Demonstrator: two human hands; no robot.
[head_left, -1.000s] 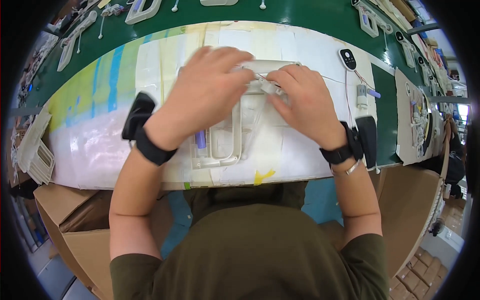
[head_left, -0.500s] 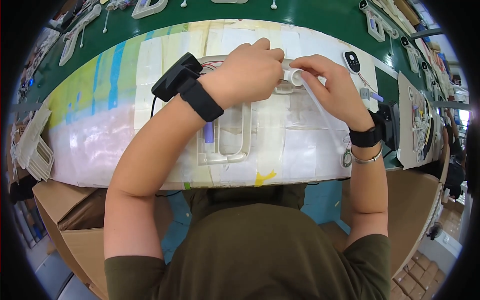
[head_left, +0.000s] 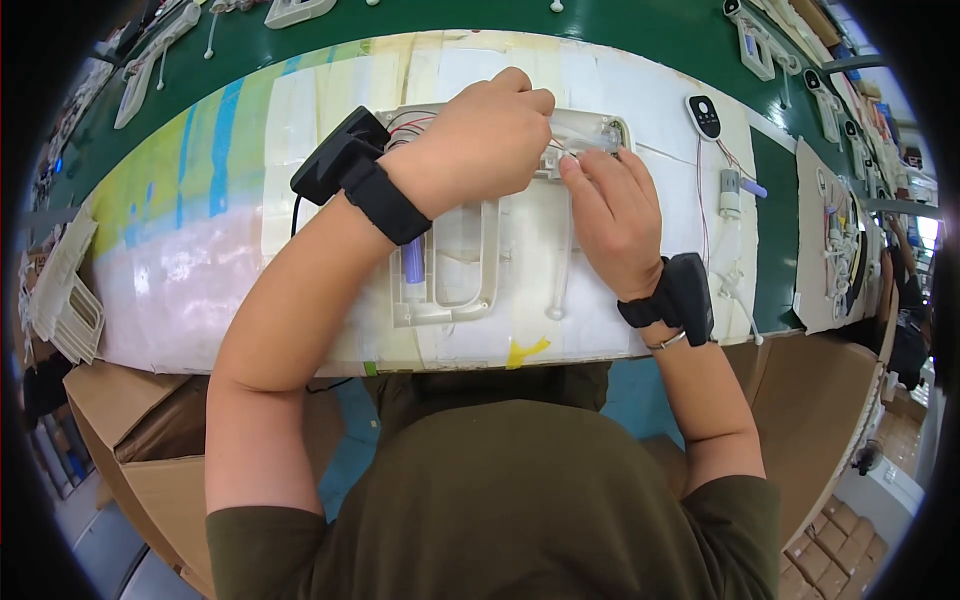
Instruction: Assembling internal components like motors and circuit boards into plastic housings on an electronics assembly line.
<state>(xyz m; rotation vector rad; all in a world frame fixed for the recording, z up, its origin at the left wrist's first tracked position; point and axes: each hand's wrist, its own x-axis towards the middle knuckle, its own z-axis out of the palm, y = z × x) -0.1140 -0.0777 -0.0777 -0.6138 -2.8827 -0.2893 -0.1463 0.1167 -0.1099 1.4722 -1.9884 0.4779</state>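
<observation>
Hands near but apart, a worker's left hand [head_left: 490,140] curls over a white casing [head_left: 489,255] on the bench [head_left: 180,325], its grip hidden. The right hand [head_left: 618,225], grip unclear, has swung inward, bringing a clear tube [head_left: 563,262] beside the casing's handle.

Counting around the covered worktop [head_left: 180,300]: two bare hands, left [head_left: 490,130] and right [head_left: 615,215], are working upper center, and two black wrist straps [head_left: 388,203] are showing. One off-white housing [head_left: 489,265] is lying mid-frame, one purple cylinder [head_left: 414,262] is sitting inside it, one control panel [head_left: 704,117] is resting upper right, one yellow tape scrap [head_left: 525,352] is sticking lower center.
</observation>
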